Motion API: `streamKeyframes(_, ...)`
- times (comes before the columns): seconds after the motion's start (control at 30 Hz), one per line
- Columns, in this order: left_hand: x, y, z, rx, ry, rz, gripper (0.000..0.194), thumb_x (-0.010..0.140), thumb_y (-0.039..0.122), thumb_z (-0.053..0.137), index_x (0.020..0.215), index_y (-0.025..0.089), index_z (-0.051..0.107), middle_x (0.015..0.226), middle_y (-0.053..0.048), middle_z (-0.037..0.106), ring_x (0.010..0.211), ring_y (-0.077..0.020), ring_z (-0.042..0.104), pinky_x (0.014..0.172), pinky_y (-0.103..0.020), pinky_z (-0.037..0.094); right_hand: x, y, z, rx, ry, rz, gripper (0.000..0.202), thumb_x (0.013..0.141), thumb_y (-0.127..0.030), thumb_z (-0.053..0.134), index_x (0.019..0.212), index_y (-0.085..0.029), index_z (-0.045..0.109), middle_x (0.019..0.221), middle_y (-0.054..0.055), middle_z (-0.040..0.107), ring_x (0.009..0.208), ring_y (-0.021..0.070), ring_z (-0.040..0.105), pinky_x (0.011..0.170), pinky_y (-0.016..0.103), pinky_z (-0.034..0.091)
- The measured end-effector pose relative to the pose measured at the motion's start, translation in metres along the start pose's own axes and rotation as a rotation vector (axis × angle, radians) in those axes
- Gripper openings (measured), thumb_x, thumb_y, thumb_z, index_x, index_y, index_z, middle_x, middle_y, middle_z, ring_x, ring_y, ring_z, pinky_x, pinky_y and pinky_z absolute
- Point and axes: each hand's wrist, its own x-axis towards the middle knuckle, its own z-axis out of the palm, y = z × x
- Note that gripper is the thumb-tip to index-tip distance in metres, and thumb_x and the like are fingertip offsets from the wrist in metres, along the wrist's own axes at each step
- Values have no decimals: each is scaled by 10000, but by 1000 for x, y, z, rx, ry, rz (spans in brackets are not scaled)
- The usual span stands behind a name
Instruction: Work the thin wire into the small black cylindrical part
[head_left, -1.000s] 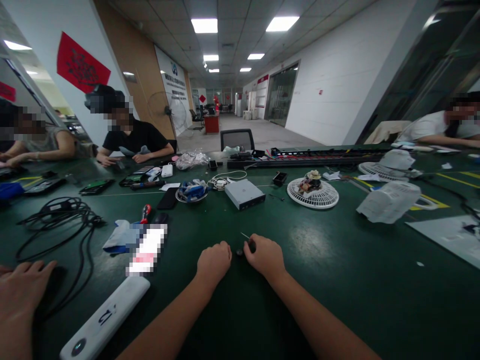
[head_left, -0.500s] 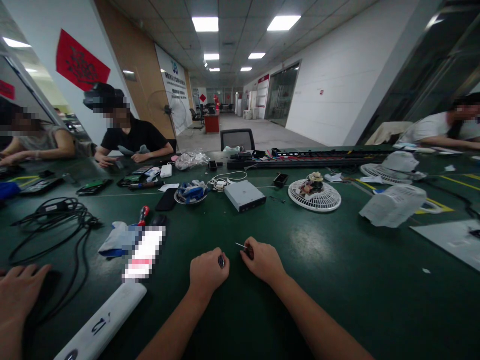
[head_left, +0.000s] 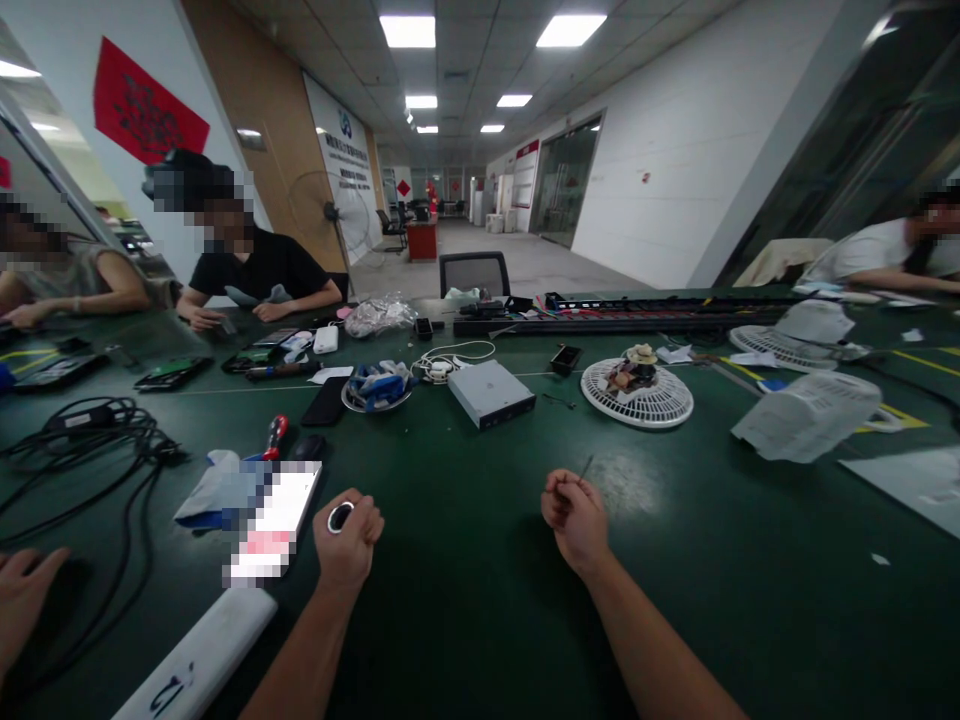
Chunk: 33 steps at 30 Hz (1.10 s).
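My left hand (head_left: pixel 346 535) is closed around a small round metal ring (head_left: pixel 340 517) with a dark centre, held above the green table (head_left: pixel 465 600). To the right, my right hand (head_left: pixel 576 515) is closed on a thin metal rod (head_left: pixel 586 466) whose tip sticks up past the fingers; the rest of it is hidden in the fist. A wide gap of tabletop lies between the hands. Beyond them sits a grey disc drive (head_left: pixel 491 392). Close to my left hand lies a phone with a bright screen (head_left: pixel 281 520), blurred out.
A metal bowl with blue items (head_left: pixel 377 388), a black phone (head_left: pixel 327 400) and a white fan grille (head_left: pixel 637 395) stand farther back. Black cables (head_left: pixel 127 450), a long white casing (head_left: pixel 202 655) and another person's hand (head_left: pixel 30 600) are at left. A translucent plastic piece (head_left: pixel 810 415) lies at right.
My hands have moved apart, the left one leftward and the right one rightward. The rod in my right hand now points up instead of left. The camera view has shifted slightly.
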Motion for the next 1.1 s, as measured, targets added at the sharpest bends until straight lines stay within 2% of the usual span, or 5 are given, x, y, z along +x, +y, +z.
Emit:
streamKeyframes(0.13, 11, 10, -1, -256, -10, -179, 371, 688, 246, 679, 513, 173, 360, 393, 85, 276, 331, -44, 197, 356, -178, 155, -1, -9, -8, 162, -35, 38, 106, 642, -203, 535, 562, -205, 464, 448, -105, 200, 370, 56, 108, 326, 176, 164)
streamKeyframes(0.33, 14, 16, 0, -473, -5, -352, 349, 699, 211, 603, 524, 183, 303, 446, 85, 105, 382, -68, 58, 373, -227, 70, -2, -16, -13, 252, -46, 98, 150, 667, -188, 491, 547, -216, 405, 459, -103, 150, 382, 74, 57, 310, 176, 182)
streamKeyframes(0.47, 11, 18, 2, -547, 5, -384, 355, 706, 206, 591, 532, 183, 283, 481, 84, 55, 403, -71, 22, 377, -232, 54, -3, -17, -12, 265, -38, 145, 162, 680, -178, 482, 540, -211, 409, 459, -102, 140, 390, 72, 34, 308, 172, 155)
streamKeyframes(0.8, 9, 15, 6, -545, -136, -432, 338, 720, 196, 590, 539, 185, 304, 472, 88, 61, 394, -65, 12, 366, -219, 56, -1, -15, -10, 204, -18, 145, 147, 668, -171, 485, 542, -208, 418, 450, -103, 148, 379, 60, 44, 305, 164, 136)
streamKeyframes(1.1, 11, 14, 11, -492, -52, -439, 306, 731, 285, 569, 564, 195, 328, 476, 87, 125, 392, -74, 100, 359, -198, 156, 0, -9, 5, 51, -19, 29, 103, 697, -237, 602, 739, -213, 511, 499, -108, 277, 366, 46, 192, 340, 151, 155)
